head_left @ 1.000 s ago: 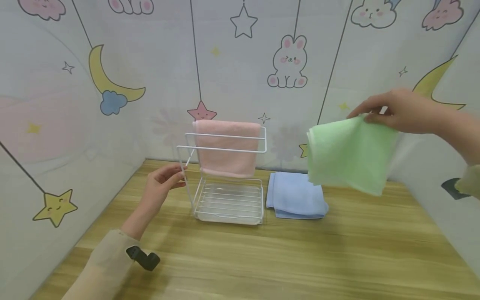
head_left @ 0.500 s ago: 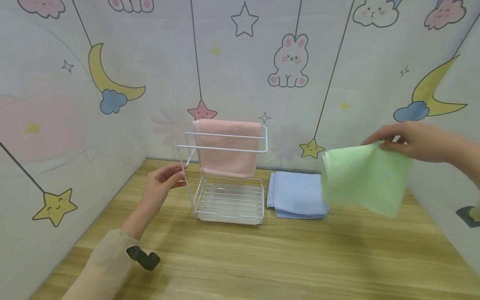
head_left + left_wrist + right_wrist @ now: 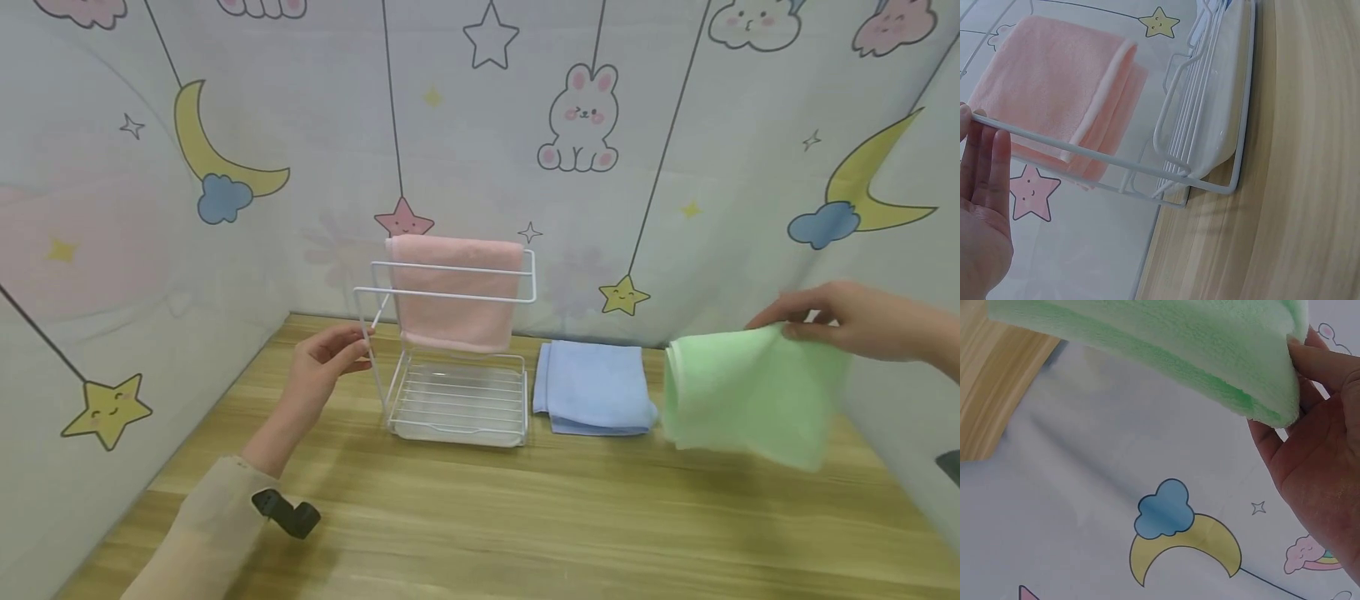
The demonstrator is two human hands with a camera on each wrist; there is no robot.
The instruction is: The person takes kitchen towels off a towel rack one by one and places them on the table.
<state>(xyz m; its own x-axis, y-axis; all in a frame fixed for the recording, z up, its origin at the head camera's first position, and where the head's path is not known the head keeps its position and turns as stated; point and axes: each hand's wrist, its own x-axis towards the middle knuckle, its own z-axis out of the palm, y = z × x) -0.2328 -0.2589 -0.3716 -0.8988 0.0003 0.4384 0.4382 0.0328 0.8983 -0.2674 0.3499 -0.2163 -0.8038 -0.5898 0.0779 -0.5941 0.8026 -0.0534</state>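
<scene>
At the left side of a white wire rack (image 3: 457, 295), my left hand (image 3: 330, 358) pinches one upright between thumb and fingers; the left wrist view shows the thumb and fingertips on that wire. A folded pink towel (image 3: 457, 321) hangs over the rack's rear top bar. On the right, my right hand (image 3: 847, 321) pinches the top edge of a folded green towel (image 3: 750, 392), which hangs down over the table. In the right wrist view, thumb and fingers grip a corner of it. A folded blue towel (image 3: 596, 387) lies flat just right of the rack.
The rack's base holds a clear tray (image 3: 457, 429) under several wires. All stands on a wood-grain table (image 3: 525, 517), near its back edge. A patterned fabric backdrop (image 3: 480, 125) with moons, stars and a rabbit encloses the back and sides.
My right hand has carried the green towel down and to the right, away from the rack. The left hand keeps its hold on the upright; the pink and blue towels stay in place.
</scene>
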